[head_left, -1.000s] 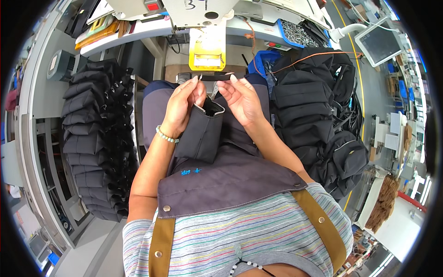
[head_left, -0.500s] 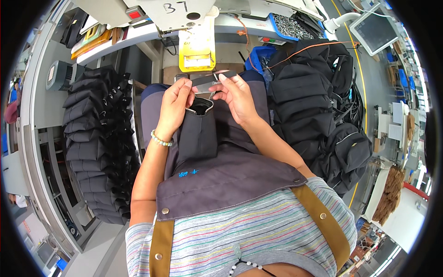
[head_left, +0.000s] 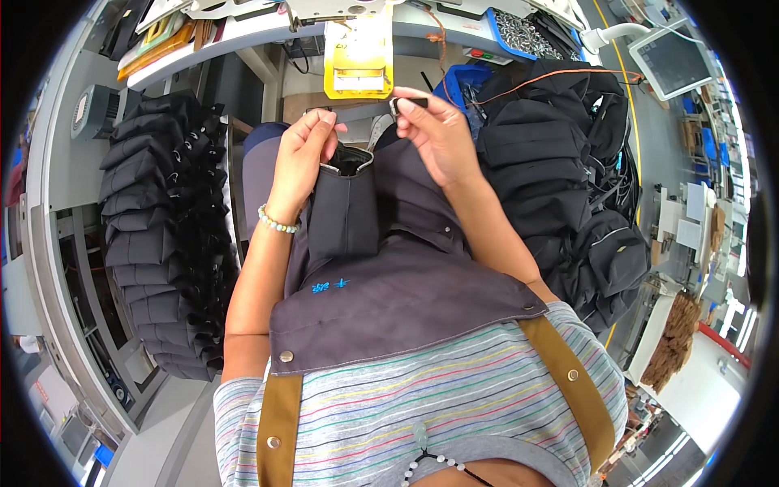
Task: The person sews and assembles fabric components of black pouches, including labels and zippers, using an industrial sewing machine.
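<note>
left hand [head_left: 302, 152] holds a boxy black fabric pouch [head_left: 344, 213]

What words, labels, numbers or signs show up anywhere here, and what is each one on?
Apron: blue characters on the bib; I won't copy their wording.
Yellow plate: small dark marks, too blurred by glare to read.
Monitor: anything on its screen is too small to read.
Black fabric pouch: no lettering visible.
</note>
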The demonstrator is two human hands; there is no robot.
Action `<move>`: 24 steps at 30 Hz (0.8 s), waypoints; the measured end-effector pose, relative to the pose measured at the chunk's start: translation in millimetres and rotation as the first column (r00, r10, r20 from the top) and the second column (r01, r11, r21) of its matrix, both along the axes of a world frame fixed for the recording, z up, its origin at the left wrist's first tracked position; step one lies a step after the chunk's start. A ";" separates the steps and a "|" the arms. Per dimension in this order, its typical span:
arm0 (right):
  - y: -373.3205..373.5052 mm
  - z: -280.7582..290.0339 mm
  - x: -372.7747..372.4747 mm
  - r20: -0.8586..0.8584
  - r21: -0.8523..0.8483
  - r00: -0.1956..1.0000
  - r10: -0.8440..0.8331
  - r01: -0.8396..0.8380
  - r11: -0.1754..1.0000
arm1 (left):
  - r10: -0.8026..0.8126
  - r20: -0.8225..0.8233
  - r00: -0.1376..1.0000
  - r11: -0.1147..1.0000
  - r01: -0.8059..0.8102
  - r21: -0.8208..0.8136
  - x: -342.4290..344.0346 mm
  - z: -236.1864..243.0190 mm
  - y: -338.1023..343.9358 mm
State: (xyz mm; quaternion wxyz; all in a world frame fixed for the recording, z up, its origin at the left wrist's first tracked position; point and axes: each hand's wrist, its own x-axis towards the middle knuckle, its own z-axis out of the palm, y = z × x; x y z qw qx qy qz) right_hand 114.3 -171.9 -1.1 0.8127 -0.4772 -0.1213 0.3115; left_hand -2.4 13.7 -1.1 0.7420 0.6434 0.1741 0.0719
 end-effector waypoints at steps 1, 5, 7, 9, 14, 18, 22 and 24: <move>-2.4 9.7 7.4 0.062 -0.028 0.998 0.009 -0.007 1.000 | 0.005 0.017 1.000 1.000 -0.005 -0.001 -0.7 -0.6 1.6; -20.7 54.0 64.4 0.262 0.157 0.949 -0.178 0.140 0.978 | 0.035 0.014 0.999 0.999 -0.035 -0.029 -3.8 0.9 5.7; -10.2 77.3 89.1 0.365 0.164 0.857 -0.365 0.326 0.931 | 0.003 0.013 1.000 0.999 -0.003 0.046 -5.0 -2.8 7.0; 3.1 90.3 108.5 0.497 0.067 0.807 -0.319 0.331 0.941 | -0.071 0.054 0.996 0.995 0.067 0.071 -8.3 -5.3 6.9; 44.4 120.0 108.6 0.700 -0.491 0.701 0.140 0.330 0.806 | -0.242 0.134 0.961 0.956 0.212 0.202 -22.9 -15.1 4.1; 69.7 114.8 124.6 0.910 -0.371 0.322 0.260 0.354 0.858 | -0.202 0.221 0.954 0.913 0.101 0.396 -24.0 -18.7 8.7; 66.7 131.1 135.6 0.893 -0.394 0.364 0.265 0.347 0.851 | -0.194 0.226 0.955 0.911 0.090 0.403 -26.4 -6.4 11.9; 66.1 131.5 143.1 0.731 -0.636 0.559 0.393 0.348 0.688 | -0.208 0.240 0.948 0.898 0.087 0.432 -25.0 8.5 6.9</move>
